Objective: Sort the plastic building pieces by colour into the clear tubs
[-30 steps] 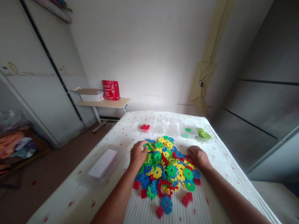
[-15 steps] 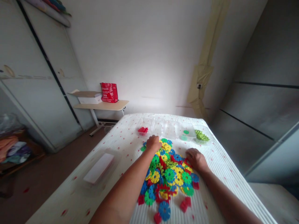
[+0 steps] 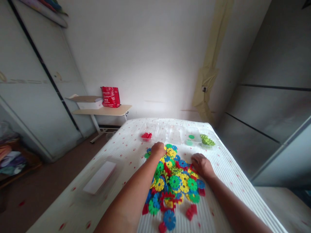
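Observation:
A heap of plastic snowflake discs and linking pieces [image 3: 175, 182] in blue, green, yellow and red spreads over the middle of the table. My left hand [image 3: 158, 149] is at the heap's far left part, its fingers curled and closed; whatever is in them is hidden. At the right edge of the heap, my right hand [image 3: 202, 163] rests low with bent fingers drawn together beside red and blue pieces. Its fingertips are hidden too. Nearest to me lie a blue disc [image 3: 169, 220] and red blocks [image 3: 191, 212].
Clear boxes stand along the far side: one with red pieces [image 3: 146, 137], one with a green disc [image 3: 191, 137], one with light-green pieces [image 3: 207, 140]. To the left, a clear tray holds a white slab [image 3: 100, 178]. A side table [image 3: 107, 110] carries a red bag [image 3: 110, 96].
The view has shifted a little, so the whole scene sits slightly further left. Both hands stay at almost the same places by the heap.

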Demonstrator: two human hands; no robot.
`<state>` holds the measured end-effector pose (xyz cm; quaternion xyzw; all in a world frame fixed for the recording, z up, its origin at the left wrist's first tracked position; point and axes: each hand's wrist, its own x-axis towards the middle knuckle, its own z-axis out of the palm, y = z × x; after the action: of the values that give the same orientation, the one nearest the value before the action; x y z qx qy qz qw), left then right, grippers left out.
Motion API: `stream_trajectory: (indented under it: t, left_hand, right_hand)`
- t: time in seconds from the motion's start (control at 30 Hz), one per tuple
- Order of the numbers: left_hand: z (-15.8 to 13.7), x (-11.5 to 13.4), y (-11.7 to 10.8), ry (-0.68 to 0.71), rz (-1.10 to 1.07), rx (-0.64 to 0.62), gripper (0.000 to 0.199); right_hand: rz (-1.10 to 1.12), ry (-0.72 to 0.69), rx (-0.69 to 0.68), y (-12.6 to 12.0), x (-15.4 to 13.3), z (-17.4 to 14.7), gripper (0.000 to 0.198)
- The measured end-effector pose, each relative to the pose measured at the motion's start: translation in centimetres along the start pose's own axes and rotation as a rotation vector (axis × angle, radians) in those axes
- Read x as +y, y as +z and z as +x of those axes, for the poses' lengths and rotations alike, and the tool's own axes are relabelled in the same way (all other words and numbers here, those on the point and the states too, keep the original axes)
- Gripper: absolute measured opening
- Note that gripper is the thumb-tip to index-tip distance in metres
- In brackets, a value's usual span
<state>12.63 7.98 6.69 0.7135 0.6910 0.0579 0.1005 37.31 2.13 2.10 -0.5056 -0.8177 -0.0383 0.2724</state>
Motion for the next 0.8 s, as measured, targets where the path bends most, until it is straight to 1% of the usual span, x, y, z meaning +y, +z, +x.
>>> stream_trajectory:
  t: [0.2, 0.37, 0.47, 0.63, 0.8]
  left_hand:
    - [-0.3, -0.4, 0.3, 0.018, -0.002, 0.007, 0.029]
    - [-0.3, -0.5, 0.4, 0.023, -0.023, 0.004, 0.036]
    - [-0.2, -0.5, 0.5, 0.009, -0.043, 0.011, 0.035]
    - [-0.4, -1.2, 0.5, 0.001, -0.104, 0.031, 0.032]
    - [-0.4, -2.2, 0.5, -0.009, -0.196, 0.008, 0.034]
  right_hand:
    - [-0.006, 0.002, 0.006, 0.0, -0.1, 0.0, 0.022]
    - [-0.007, -0.013, 0.015, -0.1, -0.1, 0.1, 0.022]
    - [-0.015, -0.009, 0.001, 0.0, -0.1, 0.1, 0.023]
    - [-0.02, -0.007, -0.011, 0.1, 0.1, 0.0, 0.023]
    - [-0.021, -0.005, 0.0, 0.2, 0.2, 0.0, 0.023]
